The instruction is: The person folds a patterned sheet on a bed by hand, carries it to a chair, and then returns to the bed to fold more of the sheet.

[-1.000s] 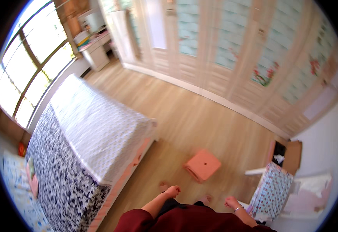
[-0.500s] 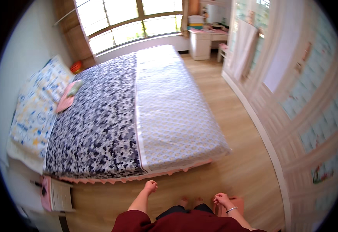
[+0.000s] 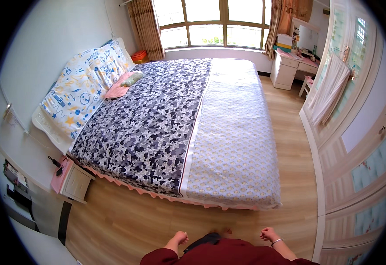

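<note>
My left hand (image 3: 181, 237) hangs at the lower edge, loosely curled, with nothing seen in it. On the other side of my body, my right hand (image 3: 268, 234) is curled too and appears bare, a silver bangle (image 3: 277, 241) round its wrist. Neither hand touches anything. Ahead of both stands a large bed (image 3: 175, 123). A dark camouflage-patterned cover (image 3: 140, 132) lies over its left part, and a pale floral sheet (image 3: 235, 145) over its right. A pink cloth (image 3: 117, 90) and a small green bolster (image 3: 132, 79) lie by the printed headboard cover (image 3: 84, 88).
A white nightstand (image 3: 77, 181) with a pink top stands left of the bed. Wardrobe doors (image 3: 334, 145) run along the right, with a white garment (image 3: 332, 88) hanging there. At the far right is a desk (image 3: 285, 70) with a stool (image 3: 307, 86). Wooden floor (image 3: 126, 212) surrounds the bed.
My view has turned to the right and lifted, so the window sits nearer the middle. The pink box-like thing beside my right hand has left the view. Both hands stay curled.
</note>
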The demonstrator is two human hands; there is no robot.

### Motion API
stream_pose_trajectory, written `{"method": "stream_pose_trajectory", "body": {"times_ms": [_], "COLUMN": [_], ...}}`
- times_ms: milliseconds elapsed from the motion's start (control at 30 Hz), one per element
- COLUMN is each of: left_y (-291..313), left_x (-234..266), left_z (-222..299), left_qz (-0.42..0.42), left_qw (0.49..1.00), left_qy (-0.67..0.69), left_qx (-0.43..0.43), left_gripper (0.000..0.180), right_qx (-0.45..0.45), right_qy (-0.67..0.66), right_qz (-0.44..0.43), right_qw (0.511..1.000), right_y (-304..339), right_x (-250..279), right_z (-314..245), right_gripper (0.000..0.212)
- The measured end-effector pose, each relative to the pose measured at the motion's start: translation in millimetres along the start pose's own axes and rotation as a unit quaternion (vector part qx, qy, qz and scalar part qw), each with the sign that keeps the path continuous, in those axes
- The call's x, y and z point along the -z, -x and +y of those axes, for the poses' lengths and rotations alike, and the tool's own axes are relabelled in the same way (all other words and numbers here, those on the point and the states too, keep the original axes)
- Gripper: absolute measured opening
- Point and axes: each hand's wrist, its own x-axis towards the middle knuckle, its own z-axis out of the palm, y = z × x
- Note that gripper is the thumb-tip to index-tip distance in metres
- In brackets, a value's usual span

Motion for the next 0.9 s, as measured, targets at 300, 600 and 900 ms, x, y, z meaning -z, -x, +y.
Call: {"method": "stream_pose_trajectory", "body": {"times_ms": [300,600,900], "left_y": [-7,-52,-98], "left_x": [-40,-98,-314], "left_z": [84,155,265], "left_qz": [-0.042,-0.046,-0.099], "left_qw": [0.997,0.977,0.954], "left_qy": [-0.042,-0.208,-0.266], "left_qx": [-0.058,-0.020,-0.099], "left_gripper": [0.014,0.014,0.015], "right_qx": [0.048,0.067,-0.079], "right_qy": [0.023,-0.079,-0.147], "right_qz": [-0.020,0.026,0.105], "right_qw": [0.998,0.994,0.980], "right_y": [2,-1,-6], "right_x": [-24,57,245], "right_z": [-49,-33,123], "right_gripper": [0.013,0.016,0.019]}}
